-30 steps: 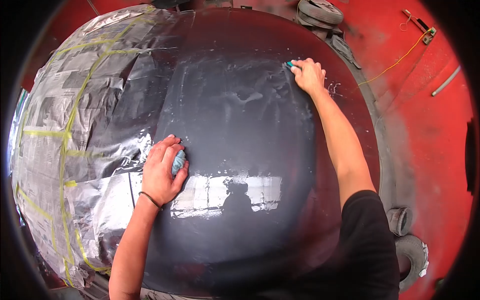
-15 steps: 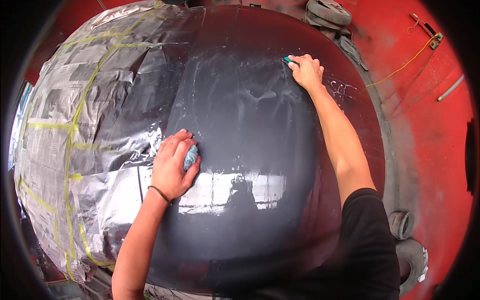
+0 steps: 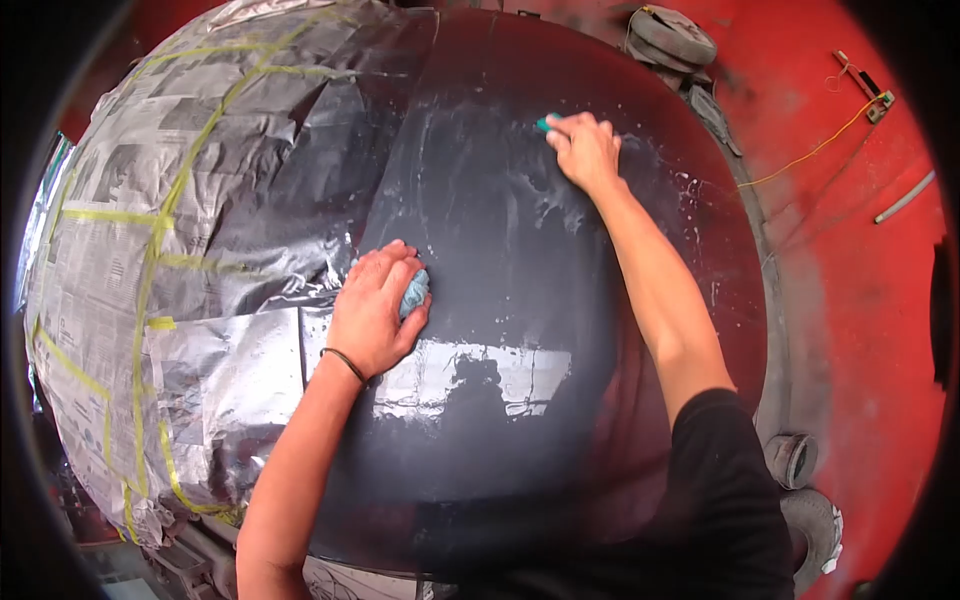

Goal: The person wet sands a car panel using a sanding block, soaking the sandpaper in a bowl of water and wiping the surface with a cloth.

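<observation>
A wet, dark grey patch covers the middle of a dark red car panel point(image 3: 480, 230), with milky streaks and drops on it. My right hand point(image 3: 588, 150) reaches to the far part of the patch, its fingers closed round a small green sanding block point(image 3: 547, 123) pressed to the surface. Nearer me, my left hand point(image 3: 378, 305) rests on the panel's left side, curled over a crumpled light blue cloth point(image 3: 414, 291). A dark band circles the left wrist.
Newspaper masking point(image 3: 110, 290) held by yellow tape point(image 3: 160, 235) covers the left side. Tyres point(image 3: 672, 38) lie beyond the far right edge, and another tyre point(image 3: 815, 530) lies at lower right. A yellow cord point(image 3: 800, 160) runs across the red surface at right.
My right hand has moved the green block left and slightly nearer across the wet patch. The left hand with the cloth appears farther right in view, partly because the view has shifted.
</observation>
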A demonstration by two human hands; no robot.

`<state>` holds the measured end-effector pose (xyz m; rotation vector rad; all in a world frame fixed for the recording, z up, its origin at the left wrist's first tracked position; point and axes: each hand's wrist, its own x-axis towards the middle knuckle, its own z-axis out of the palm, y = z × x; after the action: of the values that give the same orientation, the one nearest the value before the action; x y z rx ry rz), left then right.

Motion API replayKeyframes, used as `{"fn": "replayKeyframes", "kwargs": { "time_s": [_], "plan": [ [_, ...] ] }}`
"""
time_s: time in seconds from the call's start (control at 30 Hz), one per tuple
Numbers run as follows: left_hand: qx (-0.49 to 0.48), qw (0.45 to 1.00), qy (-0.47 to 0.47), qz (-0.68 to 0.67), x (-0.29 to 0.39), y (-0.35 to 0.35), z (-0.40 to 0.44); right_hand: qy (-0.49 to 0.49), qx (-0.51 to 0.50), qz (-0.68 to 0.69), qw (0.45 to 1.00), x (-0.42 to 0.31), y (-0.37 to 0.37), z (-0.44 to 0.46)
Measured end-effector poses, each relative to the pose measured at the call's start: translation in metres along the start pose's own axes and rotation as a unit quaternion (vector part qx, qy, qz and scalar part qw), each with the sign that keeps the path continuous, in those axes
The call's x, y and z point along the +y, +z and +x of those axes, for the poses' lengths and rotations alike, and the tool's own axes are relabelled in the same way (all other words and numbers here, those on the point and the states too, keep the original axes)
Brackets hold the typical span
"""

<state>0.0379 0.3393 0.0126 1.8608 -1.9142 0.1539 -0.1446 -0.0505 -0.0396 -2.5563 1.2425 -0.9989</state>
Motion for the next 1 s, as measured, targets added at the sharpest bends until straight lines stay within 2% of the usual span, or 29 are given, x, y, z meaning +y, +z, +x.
{"fn": "replayKeyframes", "kwargs": {
  "time_s": [0.07, 0.13, 0.23, 0.27, 0.4, 0.47, 0.53, 0.6, 0.67, 0.73, 0.83, 0.9, 1.0],
  "plan": [
    [0.001, 1.000, -0.003, -0.001, 0.000, -0.003, 0.001, -0.077, -0.036, 0.004, 0.996, -0.014, -0.027, -0.041],
    [0.004, 1.000, 0.000, 0.001, 0.001, -0.003, 0.002, -0.162, -0.051, 0.067, 0.983, -0.043, -0.057, -0.102],
    [-0.004, 1.000, -0.010, -0.005, 0.000, -0.005, 0.004, -0.160, -0.063, 0.062, 0.983, -0.056, -0.054, -0.096],
    [-0.002, 1.000, -0.008, -0.008, -0.002, -0.004, 0.006, -0.160, -0.057, 0.026, 0.985, -0.053, -0.036, -0.069],
    [-0.005, 1.000, -0.009, -0.009, -0.007, -0.005, 0.002, -0.043, -0.016, 0.009, 0.999, -0.062, 0.039, 0.034],
    [-0.001, 1.000, 0.005, -0.009, -0.007, -0.003, 0.002, -0.024, 0.001, 0.004, 1.000, -0.068, 0.042, 0.030],
    [-0.001, 1.000, 0.007, -0.005, -0.006, -0.004, 0.005, -0.088, -0.028, 0.014, 0.996, -0.080, 0.017, -0.007],
    [-0.004, 1.000, -0.009, -0.015, -0.003, -0.003, 0.002, -0.205, -0.032, 0.056, 0.977, -0.105, -0.012, -0.074],
    [-0.002, 1.000, -0.010, -0.022, -0.005, -0.001, 0.002, -0.227, -0.040, 0.088, 0.969, -0.127, -0.026, -0.105],
    [-0.005, 1.000, -0.007, -0.028, -0.009, -0.001, 0.002, -0.208, -0.048, 0.059, 0.975, -0.130, -0.011, -0.071],
    [-0.008, 0.999, -0.005, -0.037, -0.012, 0.002, -0.003, -0.127, -0.021, 0.038, 0.991, -0.148, 0.030, -0.014],
    [-0.011, 0.999, -0.004, -0.049, -0.013, 0.003, -0.005, -0.095, 0.009, 0.032, 0.995, -0.154, 0.045, -0.017],
    [0.014, 0.998, -0.006, -0.066, -0.015, 0.005, -0.006, -0.154, -0.026, 0.058, 0.986, -0.177, 0.002, -0.085]
  ]
}}
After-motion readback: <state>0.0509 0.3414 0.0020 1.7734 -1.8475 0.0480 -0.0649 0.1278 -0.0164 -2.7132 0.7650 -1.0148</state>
